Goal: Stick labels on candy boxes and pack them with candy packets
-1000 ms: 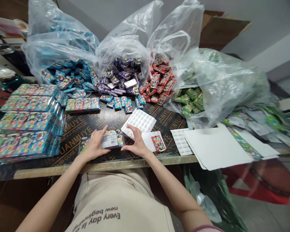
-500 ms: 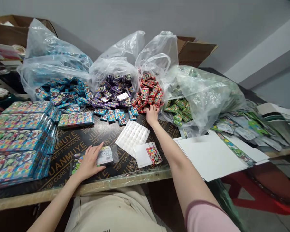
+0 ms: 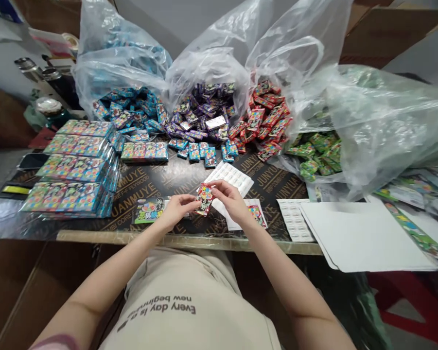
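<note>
A small red printed packet is held up above the front of the table, between both hands. My left hand pinches its lower left edge. The fingers of my right hand are closed on its right edge. Partly behind my left hand lies a green and black printed packet. A sheet of white labels lies just beyond my right hand. Under my right wrist is a white card, with another red packet on it.
Along the back, plastic bags spill blue packets, purple packets, red packets and green packets. Wrapped packet blocks are stacked at left. White sheets and another label sheet lie at right.
My right hand has come back from the red pile with a red packet. My left hand has left the packet on the table and now grips the red one too. The view has shifted.
</note>
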Demonstrator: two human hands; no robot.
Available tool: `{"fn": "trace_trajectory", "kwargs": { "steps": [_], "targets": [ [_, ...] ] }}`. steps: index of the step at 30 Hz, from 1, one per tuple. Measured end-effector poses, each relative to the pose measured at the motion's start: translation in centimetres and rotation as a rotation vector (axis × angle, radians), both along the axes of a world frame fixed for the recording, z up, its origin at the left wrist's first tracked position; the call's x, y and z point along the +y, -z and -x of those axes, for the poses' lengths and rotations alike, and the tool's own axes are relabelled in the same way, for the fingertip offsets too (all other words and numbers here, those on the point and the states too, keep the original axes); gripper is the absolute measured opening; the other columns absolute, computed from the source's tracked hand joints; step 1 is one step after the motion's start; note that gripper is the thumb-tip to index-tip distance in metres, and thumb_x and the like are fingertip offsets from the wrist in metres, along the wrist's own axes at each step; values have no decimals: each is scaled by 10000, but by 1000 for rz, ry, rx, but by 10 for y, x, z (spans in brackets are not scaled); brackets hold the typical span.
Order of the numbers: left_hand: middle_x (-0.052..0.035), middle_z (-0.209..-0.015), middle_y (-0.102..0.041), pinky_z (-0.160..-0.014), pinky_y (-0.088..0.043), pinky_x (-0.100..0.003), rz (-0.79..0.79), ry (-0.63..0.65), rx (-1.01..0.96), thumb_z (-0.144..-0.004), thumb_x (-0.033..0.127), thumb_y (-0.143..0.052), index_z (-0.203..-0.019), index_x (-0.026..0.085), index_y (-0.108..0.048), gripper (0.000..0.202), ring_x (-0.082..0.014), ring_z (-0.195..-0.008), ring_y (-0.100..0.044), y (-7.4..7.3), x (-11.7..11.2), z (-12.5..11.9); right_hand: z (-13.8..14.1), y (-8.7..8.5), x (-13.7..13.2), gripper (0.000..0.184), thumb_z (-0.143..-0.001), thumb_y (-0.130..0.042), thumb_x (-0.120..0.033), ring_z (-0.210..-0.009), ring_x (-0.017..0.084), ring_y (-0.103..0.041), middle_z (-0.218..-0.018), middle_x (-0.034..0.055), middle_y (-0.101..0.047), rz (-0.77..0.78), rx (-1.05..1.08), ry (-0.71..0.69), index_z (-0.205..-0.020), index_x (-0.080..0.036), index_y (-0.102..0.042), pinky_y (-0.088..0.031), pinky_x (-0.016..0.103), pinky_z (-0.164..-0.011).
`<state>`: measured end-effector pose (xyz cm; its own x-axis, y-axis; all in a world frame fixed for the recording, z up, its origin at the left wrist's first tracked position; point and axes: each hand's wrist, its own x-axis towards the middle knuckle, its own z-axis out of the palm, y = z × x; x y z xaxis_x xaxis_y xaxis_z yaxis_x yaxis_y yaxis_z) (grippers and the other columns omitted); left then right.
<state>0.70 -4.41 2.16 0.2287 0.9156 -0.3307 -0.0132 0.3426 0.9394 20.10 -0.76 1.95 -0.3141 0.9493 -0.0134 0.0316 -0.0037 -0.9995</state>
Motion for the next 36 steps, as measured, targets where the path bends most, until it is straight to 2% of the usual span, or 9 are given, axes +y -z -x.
{"fn": "trace_trajectory", "kwargs": {
  "steps": [3, 7, 13, 17, 20, 23, 26, 30, 36],
  "targets": [
    [7, -588, -614, -613, -425, -232, 92, -64, -102, -623, 420, -754, -604, 123, -624, 325, -97, -551, -536, 0, -6, 1, 9, -1, -11, 339, -821, -641, -445, -996, 202, -612, -1143, 62, -657, -107, -97, -19, -1092, -242, -648, -503, 362, -862],
    [26, -533, -592, -551, -383, -203, 42, -80, -71, -588, 347, -781, -564, 119, -619, 280, -71, -503, -500, 1, -11, 19, 11, -2, -17, 509, -819, -660, -400, -1218, 225, -517, -1372, 54, -523, -274, -142, -173, -1303, -307, -529, -454, 402, -987],
    [0, -670, -688, -602, -478, -238, 7, -440, -158, -507, 336, -858, -924, 131, -635, 516, -117, -567, -616, -2, -3, 41, 21, -7, -36, 182, -809, -675, -340, -982, 238, -616, -997, 71, -674, -442, -336, -169, -965, -247, -687, -489, 432, -905],
    [10, -625, -671, -544, -442, -216, 81, -170, -134, -498, 315, -878, -1127, 123, -575, 725, -114, -506, -600, -3, -5, 47, 20, -13, -41, 540, -700, -771, -319, -1233, 276, -487, -1329, 107, -513, -482, -288, -195, -1194, -253, -563, -399, 471, -1043],
    [25, -613, -663, -521, -408, -192, 103, 35, -130, -509, 248, -878, -1269, 130, -488, 862, -101, -483, -586, -7, -4, 50, 19, -17, -42, 575, -726, -745, -296, -1141, 240, -554, -1243, 88, -571, -392, -195, -354, -1249, -250, -509, -454, 420, -987],
    [-8, -686, -704, -590, -457, -212, 93, -47, -173, -535, 239, -867, -1300, 125, -439, 884, -113, -549, -632, -12, 1, 53, 21, -17, -46, 464, -783, -692, -284, -978, 203, -617, -1126, 67, -620, -328, -160, -395, -1219, -250, -540, -511, 373, -884],
    [-31, -741, -726, -661, -500, -262, 108, -160, -242, -523, 247, -876, -1308, 133, -408, 921, -142, -605, -668, -13, 2, 51, 25, -15, -49, 518, -788, -695, -304, -1084, 234, -581, -1202, 77, -584, -416, -211, -364, -1273, -286, -515, -481, 416, -949],
    [-22, -705, -719, -663, -508, -286, 134, -95, -252, -517, 245, -878, -1319, 132, -394, 944, -162, -600, -674, -10, -4, 40, 33, -15, -48, 911, -660, -796, -419, -1344, 332, -342, -1459, 110, -356, -580, -366, -261, -1431, -321, -321, -314, 526, -1092],
    [-80, -881, -704, -840, -492, -382, -107, 35, 33, -663, 360, -783, -1404, 138, -330, 897, -207, -827, -683, 1, -5, 45, 30, -6, -42, 792, -673, -724, -334, -1146, 309, -497, -1207, 87, -542, -709, -542, -178, -1385, -312, -377, -356, 483, -986]
  ]
}}
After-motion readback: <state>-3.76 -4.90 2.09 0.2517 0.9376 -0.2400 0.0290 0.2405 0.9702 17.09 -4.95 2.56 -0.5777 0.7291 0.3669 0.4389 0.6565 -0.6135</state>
